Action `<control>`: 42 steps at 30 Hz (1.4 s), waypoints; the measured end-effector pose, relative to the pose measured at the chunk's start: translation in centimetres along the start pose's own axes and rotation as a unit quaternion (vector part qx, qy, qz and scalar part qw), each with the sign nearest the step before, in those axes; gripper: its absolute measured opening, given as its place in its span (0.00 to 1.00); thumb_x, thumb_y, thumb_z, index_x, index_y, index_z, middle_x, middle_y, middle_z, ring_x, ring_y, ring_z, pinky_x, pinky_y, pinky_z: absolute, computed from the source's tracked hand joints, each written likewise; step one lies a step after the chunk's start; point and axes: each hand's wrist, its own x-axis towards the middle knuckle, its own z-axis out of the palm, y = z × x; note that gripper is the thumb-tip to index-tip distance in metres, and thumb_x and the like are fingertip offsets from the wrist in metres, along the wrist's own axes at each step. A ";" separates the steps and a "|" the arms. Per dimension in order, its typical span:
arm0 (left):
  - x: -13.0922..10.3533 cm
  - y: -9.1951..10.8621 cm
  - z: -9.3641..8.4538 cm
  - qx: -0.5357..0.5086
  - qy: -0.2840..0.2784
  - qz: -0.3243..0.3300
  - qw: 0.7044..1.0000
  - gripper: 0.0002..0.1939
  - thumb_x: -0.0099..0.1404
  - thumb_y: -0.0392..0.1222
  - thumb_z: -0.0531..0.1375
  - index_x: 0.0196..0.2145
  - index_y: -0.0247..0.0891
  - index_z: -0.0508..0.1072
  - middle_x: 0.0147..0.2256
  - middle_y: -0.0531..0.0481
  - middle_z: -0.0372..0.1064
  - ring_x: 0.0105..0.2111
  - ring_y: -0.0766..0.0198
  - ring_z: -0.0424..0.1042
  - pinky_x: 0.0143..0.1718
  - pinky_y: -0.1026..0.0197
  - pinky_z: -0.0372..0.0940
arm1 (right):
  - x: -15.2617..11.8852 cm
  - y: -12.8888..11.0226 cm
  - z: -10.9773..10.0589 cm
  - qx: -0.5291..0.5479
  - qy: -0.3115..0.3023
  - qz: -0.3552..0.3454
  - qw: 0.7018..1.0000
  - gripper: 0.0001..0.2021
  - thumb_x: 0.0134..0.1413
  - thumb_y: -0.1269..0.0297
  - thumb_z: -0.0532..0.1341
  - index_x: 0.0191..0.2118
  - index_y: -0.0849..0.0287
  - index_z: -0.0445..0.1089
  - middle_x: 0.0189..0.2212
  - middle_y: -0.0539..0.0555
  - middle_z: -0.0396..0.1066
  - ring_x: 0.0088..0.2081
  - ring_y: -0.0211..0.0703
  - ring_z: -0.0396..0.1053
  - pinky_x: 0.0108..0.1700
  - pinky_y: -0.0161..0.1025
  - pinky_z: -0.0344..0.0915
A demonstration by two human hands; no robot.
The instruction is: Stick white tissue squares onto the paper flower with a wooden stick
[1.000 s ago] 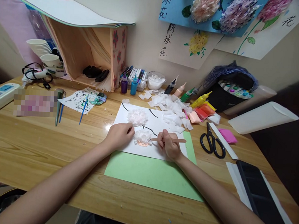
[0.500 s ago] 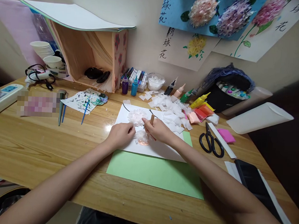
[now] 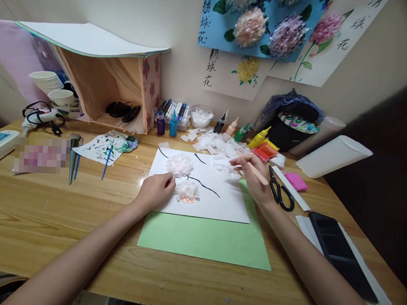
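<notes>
My left hand (image 3: 156, 191) rests with curled fingers on the left part of the white paper (image 3: 221, 210), beside the lower tissue flower (image 3: 188, 189); whether it holds anything is hidden. A fuller pale pink tissue flower (image 3: 179, 165) sits just above it. Black painted lines run over the paper. At the paper's right side my right hand (image 3: 255, 178) holds a light wooden stick (image 3: 258, 173), its fingertips near the loose white tissue pieces (image 3: 221, 165). Pale orange paint shows under the lower flower. A green sheet (image 3: 205, 241) lies beneath the white paper.
Black scissors (image 3: 283, 193) lie right of my right hand, near a pink packet (image 3: 295, 181) and a black phone (image 3: 341, 255). Paint bottles (image 3: 173, 125) and a glass bowl (image 3: 201, 117) stand behind the paper. Brushes (image 3: 107, 161) lie at the left.
My right hand has moved right with the stick, from the lower flower to the tissue pieces. The line on the paper is now uncovered. The camera view has shifted.
</notes>
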 end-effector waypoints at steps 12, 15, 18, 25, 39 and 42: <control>-0.1 0.1 0.0 -0.064 0.008 -0.015 0.998 0.15 0.63 0.45 0.46 0.20 0.39 0.54 0.20 0.54 0.57 0.23 0.65 0.57 0.26 0.62 0.45 | -0.4 1.5 -1.0 -0.319 -0.159 -0.054 0.933 0.06 0.45 0.72 0.58 0.28 0.57 0.59 0.22 0.48 0.62 0.24 0.38 0.60 0.28 0.34 0.54; 0.0 0.1 0.0 -0.068 0.009 -0.012 0.998 0.15 0.63 0.45 0.46 0.20 0.39 0.54 0.20 0.54 0.57 0.23 0.65 0.57 0.26 0.62 0.45 | -0.1 0.9 -1.6 -0.299 -0.152 -0.059 0.940 0.05 0.45 0.73 0.56 0.27 0.57 0.58 0.22 0.48 0.63 0.24 0.37 0.61 0.28 0.33 0.54; 0.0 0.0 -0.1 -0.072 0.009 -0.014 0.997 0.15 0.63 0.46 0.46 0.20 0.39 0.54 0.20 0.54 0.57 0.23 0.65 0.57 0.26 0.62 0.45 | 0.2 0.3 -2.2 -0.295 -0.162 -0.069 0.939 0.05 0.45 0.71 0.57 0.28 0.57 0.58 0.24 0.49 0.65 0.25 0.38 0.61 0.29 0.33 0.54; -0.1 -0.1 -0.2 -0.086 0.018 -0.010 0.996 0.16 0.63 0.46 0.46 0.20 0.40 0.54 0.20 0.54 0.58 0.23 0.65 0.58 0.26 0.63 0.47 | -0.3 0.9 -1.2 -0.365 -0.214 -0.061 0.904 0.04 0.45 0.73 0.56 0.29 0.57 0.61 0.24 0.50 0.65 0.26 0.40 0.61 0.28 0.33 0.51; -0.2 -0.1 -0.2 -0.113 0.023 -0.011 0.993 0.16 0.63 0.46 0.46 0.20 0.39 0.54 0.20 0.55 0.58 0.23 0.66 0.58 0.26 0.63 0.48 | -0.2 1.4 -1.2 -0.340 -0.229 -0.066 0.910 0.04 0.46 0.73 0.57 0.28 0.58 0.61 0.22 0.49 0.65 0.25 0.39 0.62 0.29 0.34 0.54; -0.2 -0.2 -0.1 -0.118 0.029 -0.011 0.992 0.16 0.63 0.46 0.47 0.20 0.39 0.55 0.20 0.55 0.57 0.23 0.66 0.58 0.26 0.63 0.48 | 0.0 0.6 -1.6 -0.285 -0.237 -0.061 0.927 0.04 0.46 0.72 0.58 0.27 0.58 0.61 0.23 0.50 0.67 0.25 0.38 0.63 0.29 0.34 0.56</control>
